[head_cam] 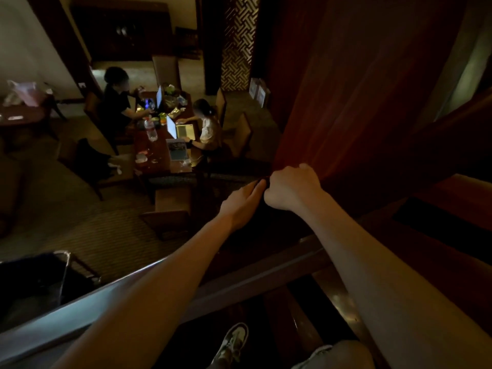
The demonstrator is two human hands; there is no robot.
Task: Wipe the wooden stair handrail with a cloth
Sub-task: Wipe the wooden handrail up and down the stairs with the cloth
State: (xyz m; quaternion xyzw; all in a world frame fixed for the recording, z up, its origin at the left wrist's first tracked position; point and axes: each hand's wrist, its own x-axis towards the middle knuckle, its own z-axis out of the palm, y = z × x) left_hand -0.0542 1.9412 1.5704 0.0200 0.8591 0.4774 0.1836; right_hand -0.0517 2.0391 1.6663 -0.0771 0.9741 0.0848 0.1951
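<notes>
The wooden handrail (226, 286) runs glossy and dark from the lower left up to the right, and both my forearms reach out over it. Beyond the rail my two hands meet on a dark cloth (266, 217), which hangs between and below them and is hard to make out in the dim light. My right hand (290, 189) is a fist that grips the cloth's top edge. My left hand (241, 202) pinches the cloth just beside it, with fingers stretched towards the right fist.
A red-brown wooden wall panel (359, 89) rises right behind my hands. Stair treads (332, 302) and my shoe (234, 342) lie below the rail. Down in the room, two people sit at a table (159, 155) with laptops and bottles, chairs around it.
</notes>
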